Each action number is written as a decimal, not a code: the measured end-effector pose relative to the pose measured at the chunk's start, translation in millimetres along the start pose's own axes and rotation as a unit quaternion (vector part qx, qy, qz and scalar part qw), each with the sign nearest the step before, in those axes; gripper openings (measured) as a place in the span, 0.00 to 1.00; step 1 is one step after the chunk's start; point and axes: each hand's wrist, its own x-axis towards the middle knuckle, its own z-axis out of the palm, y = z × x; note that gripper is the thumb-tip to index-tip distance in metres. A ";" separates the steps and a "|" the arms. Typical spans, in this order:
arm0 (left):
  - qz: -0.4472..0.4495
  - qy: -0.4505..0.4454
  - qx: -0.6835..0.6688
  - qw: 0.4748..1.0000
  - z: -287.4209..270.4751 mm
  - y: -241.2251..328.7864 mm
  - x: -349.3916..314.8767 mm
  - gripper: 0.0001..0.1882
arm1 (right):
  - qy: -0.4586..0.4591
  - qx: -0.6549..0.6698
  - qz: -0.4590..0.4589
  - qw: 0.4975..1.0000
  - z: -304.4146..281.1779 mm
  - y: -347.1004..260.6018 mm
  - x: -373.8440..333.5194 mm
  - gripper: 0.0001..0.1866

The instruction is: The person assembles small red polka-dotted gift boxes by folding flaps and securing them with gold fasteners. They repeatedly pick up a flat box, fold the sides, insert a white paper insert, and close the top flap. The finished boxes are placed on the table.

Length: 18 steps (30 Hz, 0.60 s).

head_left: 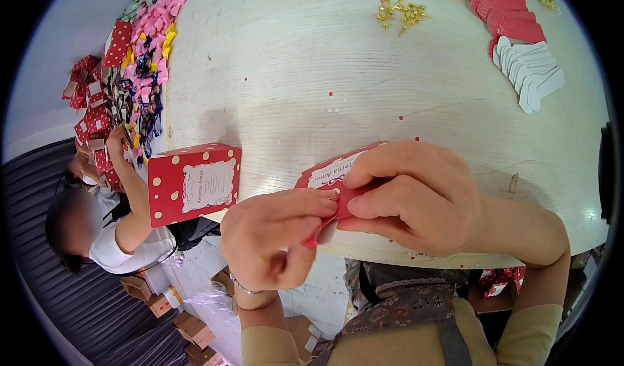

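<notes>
Both my hands work together on a red paper box [333, 169] with pale dots and a white label, at the table's near edge. My left hand [270, 239] pinches a red flap at the box's near side, fingers curled. From the right, my right hand [422, 197] grips the box with thumb and bent fingers, covering much of it. A flap's edge shows between the two hands, and the near part of the box is hidden. Just left of my hands stands another red dotted box [166, 194] with a white label.
Gold fasteners [401, 14] lie at the far middle. Stacked red cards [500, 5] and white tags [530, 74] sit far right. At left, a co-worker's hand [116, 138] touches a heap of pink, yellow and navy wrapped pieces [153, 41] beside red dotted boxes [91, 120].
</notes>
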 end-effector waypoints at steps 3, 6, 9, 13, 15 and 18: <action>0.107 0.009 0.043 0.993 7.2 -10.3 1.0 0.10 | 0.018 0.002 -0.031 0.999 6.4 7.1 -2.4 0.12; 0.076 0.063 -0.009 0.995 13.2 -14.2 -3.0 0.11 | 0.022 0.015 -0.048 0.998 9.8 11.4 -4.6 0.11; 0.001 0.055 -0.048 0.997 11.0 -27.5 -8.2 0.11 | -0.008 0.028 -0.069 0.997 5.6 15.2 -2.1 0.11; 0.065 0.069 -0.041 0.995 19.2 -37.5 -6.8 0.10 | -0.080 0.053 -0.032 0.995 -5.5 8.8 4.3 0.11; 0.061 0.099 -0.011 0.993 23.3 -31.8 -9.6 0.09 | -0.107 0.042 0.033 0.993 -8.5 -1.3 7.7 0.12; 0.090 0.085 0.064 0.990 20.6 -26.4 -10.0 0.09 | -0.153 -0.003 0.079 0.985 -11.7 -13.3 14.9 0.12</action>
